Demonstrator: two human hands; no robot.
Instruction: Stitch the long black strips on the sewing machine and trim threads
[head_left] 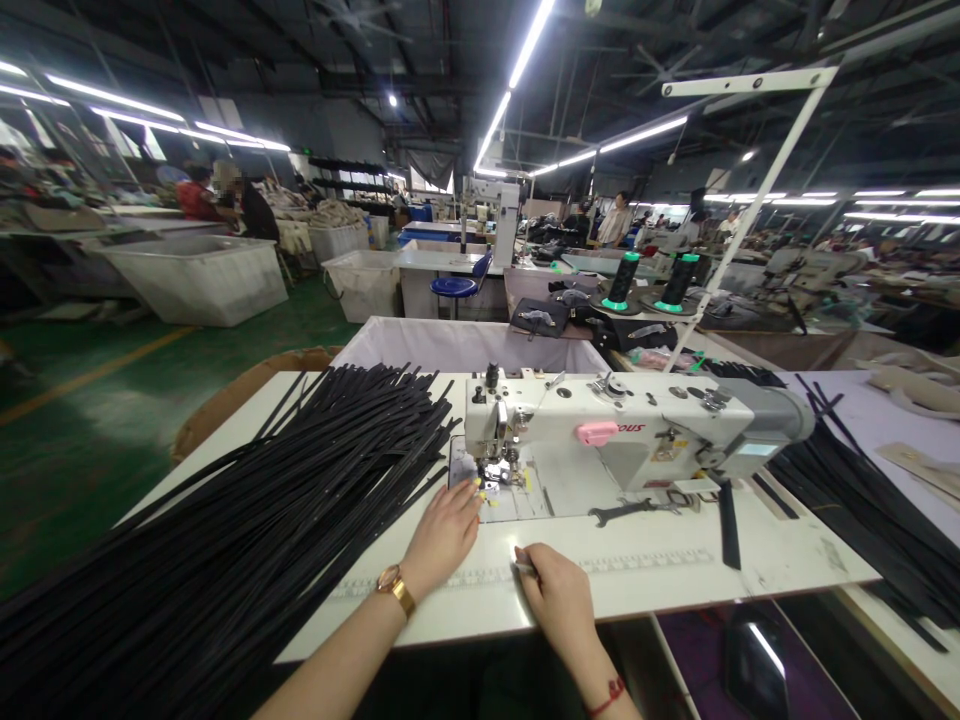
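Observation:
My left hand (pixel 444 528), with a gold watch at the wrist, lies on the bed of the sewing machine (pixel 600 425). Its fingers are stretched out, their tips just beside the presser foot (pixel 495 470). Whether anything lies under those fingertips cannot be seen. Closer to the table's front edge, my right hand (pixel 559 588) is closed around a small silvery thing, mostly hidden by the fingers. A printed ruler scale (pixel 645 562) runs along the tabletop beneath both hands. To the left lies a large heap of long black strips (pixel 300 470).
A wrench (pixel 630 510) and a black strip piece (pixel 729 528) lie before the machine. More black strips (pixel 862 500) are at the right. Behind stand a pale bin (pixel 472 345), thread cones (pixel 621 282) and a blue stool (pixel 457 287). Other people work farther back.

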